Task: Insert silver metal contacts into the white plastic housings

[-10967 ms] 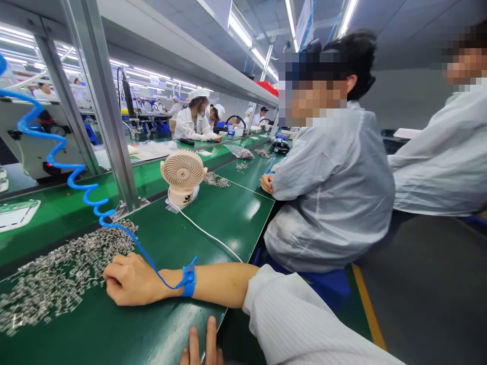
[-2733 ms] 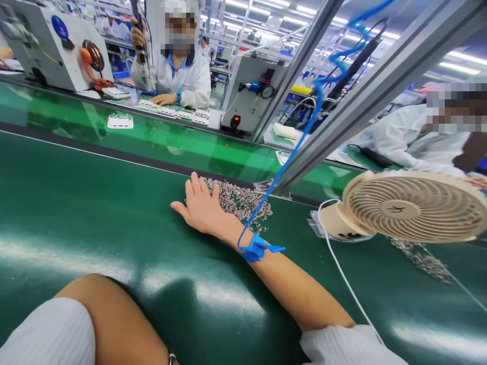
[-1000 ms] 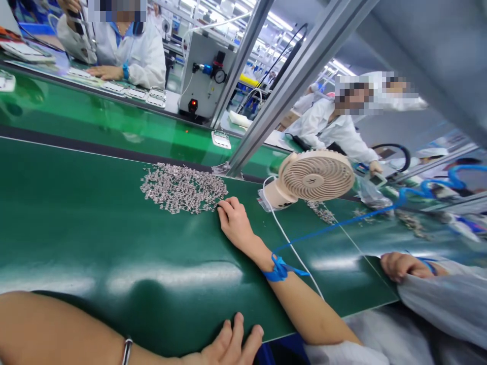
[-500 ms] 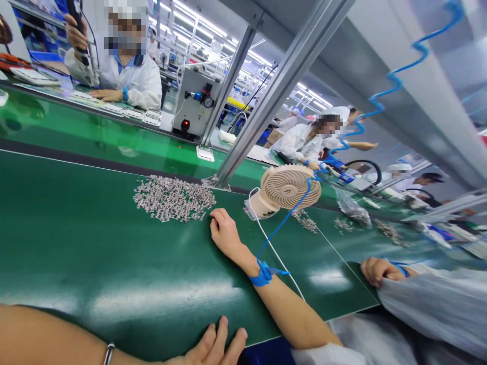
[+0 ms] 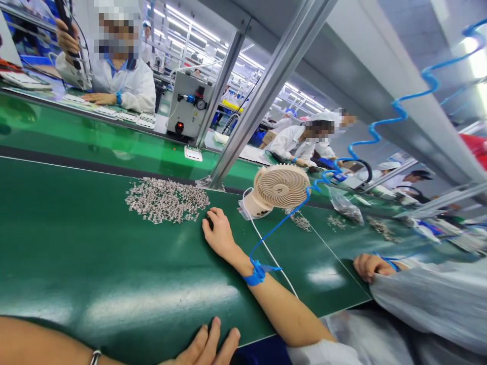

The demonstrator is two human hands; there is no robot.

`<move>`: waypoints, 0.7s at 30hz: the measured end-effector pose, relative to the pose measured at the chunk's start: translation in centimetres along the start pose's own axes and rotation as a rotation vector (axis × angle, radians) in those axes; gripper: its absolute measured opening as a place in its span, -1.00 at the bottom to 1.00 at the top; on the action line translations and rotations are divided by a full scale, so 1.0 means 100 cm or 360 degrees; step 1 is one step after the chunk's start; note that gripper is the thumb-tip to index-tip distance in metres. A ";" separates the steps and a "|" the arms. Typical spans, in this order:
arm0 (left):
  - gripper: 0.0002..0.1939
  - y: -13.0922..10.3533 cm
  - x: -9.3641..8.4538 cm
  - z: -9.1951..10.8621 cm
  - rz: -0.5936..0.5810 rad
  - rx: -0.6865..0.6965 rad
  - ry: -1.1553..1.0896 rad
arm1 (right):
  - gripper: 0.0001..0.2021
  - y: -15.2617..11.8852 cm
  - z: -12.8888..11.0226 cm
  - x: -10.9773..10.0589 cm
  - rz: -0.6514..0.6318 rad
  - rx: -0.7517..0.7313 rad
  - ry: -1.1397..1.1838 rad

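Note:
A loose pile of small metallic parts (image 5: 165,200) lies on the green work surface (image 5: 68,243). My right hand (image 5: 219,234), with a blue strap at its wrist, rests just right of the pile's near edge. Its thumb and forefinger are a little apart, and nothing can be made out between them. At the bottom of the view my left hand (image 5: 207,344) lies on the surface near its front edge, fingers spread and holding nothing. Part of that palm is cut off by the frame.
A beige fan (image 5: 281,186) with a white cable stands behind my right forearm. A metal post (image 5: 243,132) rises behind the pile. Another person's hand (image 5: 373,266) rests at the right. A blue coiled cord hangs from above, running to my wrist strap.
The view has shifted slightly, moving most things a little left in the picture. My right thumb and forefinger have parted somewhat. My left hand looks much the same.

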State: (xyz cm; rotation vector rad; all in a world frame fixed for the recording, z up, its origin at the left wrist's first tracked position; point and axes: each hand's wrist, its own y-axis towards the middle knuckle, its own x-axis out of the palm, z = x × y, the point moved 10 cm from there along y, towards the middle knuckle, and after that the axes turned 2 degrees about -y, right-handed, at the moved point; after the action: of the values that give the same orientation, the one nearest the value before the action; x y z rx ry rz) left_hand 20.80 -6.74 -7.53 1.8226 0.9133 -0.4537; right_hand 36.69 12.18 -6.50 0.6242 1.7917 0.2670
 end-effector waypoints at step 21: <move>-0.70 0.001 0.001 0.000 -0.0071 -0.0001 -0.0110 | -0.80 0.002 -0.013 -0.002 -0.0145 -0.0096 0.0051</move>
State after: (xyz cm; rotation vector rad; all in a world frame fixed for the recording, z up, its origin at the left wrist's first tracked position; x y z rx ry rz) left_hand 20.90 -6.69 -7.55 1.7779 0.9078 -0.5408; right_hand 35.53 12.40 -5.83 0.4970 1.8304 0.2693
